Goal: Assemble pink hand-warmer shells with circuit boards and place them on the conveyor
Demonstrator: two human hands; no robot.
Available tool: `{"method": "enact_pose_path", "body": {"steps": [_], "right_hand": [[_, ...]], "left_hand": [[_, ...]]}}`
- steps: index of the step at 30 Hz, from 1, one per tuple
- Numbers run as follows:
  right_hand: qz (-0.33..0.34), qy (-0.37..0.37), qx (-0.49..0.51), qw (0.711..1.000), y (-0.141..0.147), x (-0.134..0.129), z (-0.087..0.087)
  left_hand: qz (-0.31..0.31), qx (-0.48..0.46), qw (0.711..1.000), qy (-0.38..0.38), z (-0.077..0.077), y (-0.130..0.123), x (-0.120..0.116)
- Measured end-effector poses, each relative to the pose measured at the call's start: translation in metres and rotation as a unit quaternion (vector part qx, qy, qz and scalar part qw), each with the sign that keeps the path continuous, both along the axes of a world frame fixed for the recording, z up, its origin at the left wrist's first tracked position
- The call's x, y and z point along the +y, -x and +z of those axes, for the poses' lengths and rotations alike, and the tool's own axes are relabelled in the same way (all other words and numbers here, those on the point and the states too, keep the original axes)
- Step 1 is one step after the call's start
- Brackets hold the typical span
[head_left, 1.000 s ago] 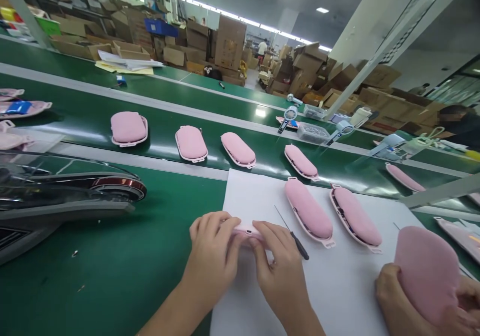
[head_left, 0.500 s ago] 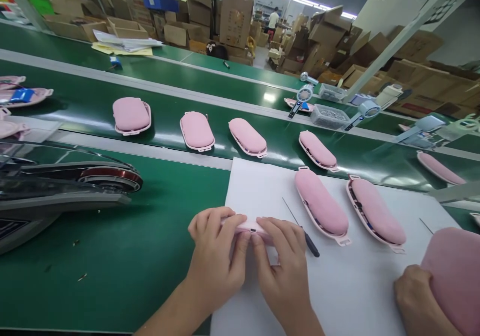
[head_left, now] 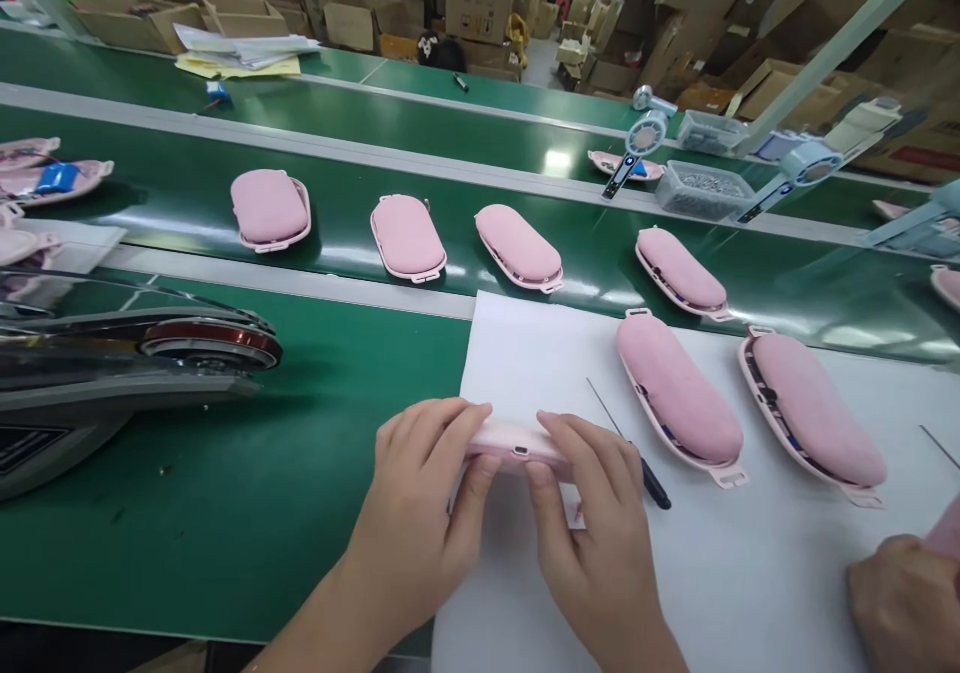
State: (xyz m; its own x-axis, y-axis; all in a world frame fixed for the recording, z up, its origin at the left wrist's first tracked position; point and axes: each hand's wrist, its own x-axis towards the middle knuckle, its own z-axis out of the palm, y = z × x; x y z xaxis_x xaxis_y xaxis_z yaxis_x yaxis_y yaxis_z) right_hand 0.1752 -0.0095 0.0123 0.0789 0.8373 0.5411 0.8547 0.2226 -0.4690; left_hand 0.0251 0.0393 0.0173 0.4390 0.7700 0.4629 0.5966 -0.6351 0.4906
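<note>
Pink case (head_left: 516,433) hangs over the white sheet (head_left: 517,343), pinched by my left grip (head_left: 424,498) and right grip (head_left: 600,508), whose thumbs stand farther apart than a moment ago.

Co-worker's hand (head_left: 906,598) — cut off, grip unclear.

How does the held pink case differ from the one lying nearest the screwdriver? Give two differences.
The held case is pinched between the left hand and right hand; the lying case rests on the white sheet. The held case turns a narrow edge with a small dark slot towards the viewer; the lying case shows its broad top. Both are pink.
</note>
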Motion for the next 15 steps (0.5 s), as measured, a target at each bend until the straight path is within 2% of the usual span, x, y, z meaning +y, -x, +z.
{"method": "enact_pose_path", "body": {"steps": [3, 6, 9, 15], "right_hand": [[-0.027, -0.03, 0.004, 0.999, 0.005, 0.003, -0.003], [-0.065, -0.079, 0.013, 0.995, 0.015, 0.006, -0.007], [-0.088, -0.09, 0.017, 0.992, 0.02, 0.008, -0.009], [-0.017, -0.041, 0.004, 0.999, 0.004, 0.009, -0.003]], "left_hand": [[0.023, -0.019, 1.0, -0.005, -0.001, -0.004, 0.0], [0.077, -0.066, 0.995, -0.024, -0.006, -0.014, -0.003], [0.105, -0.089, 0.99, -0.035, -0.01, -0.02, -0.006], [0.069, -0.041, 0.997, -0.015, -0.004, -0.015, -0.003]]}}
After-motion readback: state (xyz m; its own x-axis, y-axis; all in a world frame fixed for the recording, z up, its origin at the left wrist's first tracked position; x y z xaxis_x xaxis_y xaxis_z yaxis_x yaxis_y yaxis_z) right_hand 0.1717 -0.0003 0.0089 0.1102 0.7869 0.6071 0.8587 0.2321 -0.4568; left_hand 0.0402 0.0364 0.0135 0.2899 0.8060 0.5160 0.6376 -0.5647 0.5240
